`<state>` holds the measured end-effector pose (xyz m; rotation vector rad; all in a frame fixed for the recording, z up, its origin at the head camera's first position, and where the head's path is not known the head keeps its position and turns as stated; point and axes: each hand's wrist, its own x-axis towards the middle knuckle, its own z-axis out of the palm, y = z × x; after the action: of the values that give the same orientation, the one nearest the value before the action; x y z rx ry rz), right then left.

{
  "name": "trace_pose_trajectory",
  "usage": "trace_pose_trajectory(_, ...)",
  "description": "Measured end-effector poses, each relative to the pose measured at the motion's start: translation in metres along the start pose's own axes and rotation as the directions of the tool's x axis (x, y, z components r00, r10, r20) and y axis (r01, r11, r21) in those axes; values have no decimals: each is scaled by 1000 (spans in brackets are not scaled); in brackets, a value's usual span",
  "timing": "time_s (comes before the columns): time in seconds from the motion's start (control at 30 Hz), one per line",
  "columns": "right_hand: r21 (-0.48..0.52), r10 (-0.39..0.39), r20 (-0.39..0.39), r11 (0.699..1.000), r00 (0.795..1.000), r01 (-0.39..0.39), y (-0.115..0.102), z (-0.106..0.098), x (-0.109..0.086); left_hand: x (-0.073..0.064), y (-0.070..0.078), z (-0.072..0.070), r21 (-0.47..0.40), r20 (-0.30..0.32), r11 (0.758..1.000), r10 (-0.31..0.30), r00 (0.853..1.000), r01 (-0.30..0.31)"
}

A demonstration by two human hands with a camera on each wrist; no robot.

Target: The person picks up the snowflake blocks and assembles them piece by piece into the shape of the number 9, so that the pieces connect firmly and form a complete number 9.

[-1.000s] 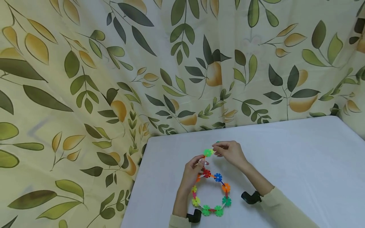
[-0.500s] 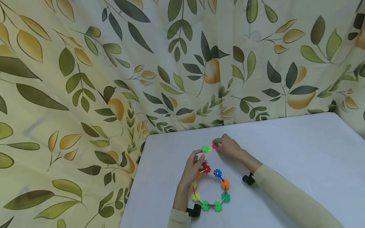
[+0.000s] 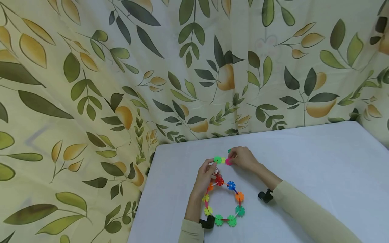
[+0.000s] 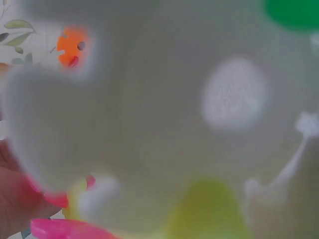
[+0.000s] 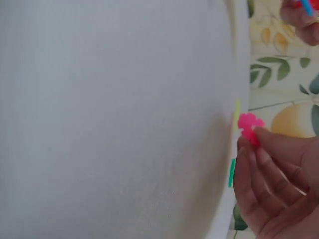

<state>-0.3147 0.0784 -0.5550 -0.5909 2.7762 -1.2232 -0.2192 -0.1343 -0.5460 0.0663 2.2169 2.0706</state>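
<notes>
A ring of colourful snowflake discs [image 3: 231, 221] lies on the table, with a short chain rising from its far side. My left hand [image 3: 203, 179] grips that chain around its white and red discs, just below a bright green disc [image 3: 217, 160]. Beside the green disc is a yellow disc [image 3: 223, 160], then a pink disc [image 3: 228, 162]. Finger and thumb of my right hand [image 3: 244, 158] pinch the pink disc, seen more closely in the right wrist view [image 5: 249, 122]. A dark green disc [image 3: 229, 151] shows by the right fingertips. A blurred close disc fills most of the left wrist view.
White cloth covers the table [image 3: 319, 162], whose far edge meets a leaf-patterned curtain [image 3: 194, 67]. Each wrist wears a black camera, one on the left [image 3: 207, 222] and one on the right [image 3: 265, 196].
My right hand shifts first away, then slightly back toward me. The pink disc, hidden by the fingers a second ago, now shows beside the yellow one. The left hand keeps its grip.
</notes>
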Motion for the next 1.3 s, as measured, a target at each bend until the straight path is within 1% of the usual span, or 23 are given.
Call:
trace_pose_trajectory(0.13,105,-21,-25,994,999,23,-5,-2,-8,0,2,1,-42,-4,999,-21,1000,21)
trace_pose_trajectory(0.3,227,-27,-62,973,998,40,-14,-8,-19,1,3,1,-53,-38,998,-41,998,39)
trace_pose_trajectory(0.53,299,-62,-109,950,992,92,-22,-16,-30,1,5,2,-54,-88,997,-65,994,61)
trace_pose_trajectory(0.73,383,-90,-135,914,987,136,-31,-19,-40,1,4,6,-75,-125,996,-62,990,53)
trace_pose_trajectory(0.87,401,-105,-156,902,982,160,-34,-20,-44,0,4,8,-85,-147,995,-67,987,55)
trace_pose_trajectory(1.03,387,-133,-164,903,977,188,-32,-20,-47,-3,5,9,-85,-151,995,-71,986,59)
trace_pose_trajectory(1.2,411,-188,-173,879,967,244,-29,-20,-48,-3,5,10,-91,-142,994,-68,988,55)
trace_pose_trajectory(1.3,434,-202,-177,862,963,261,-27,-20,-47,-4,6,10,-99,-133,994,-64,989,51)
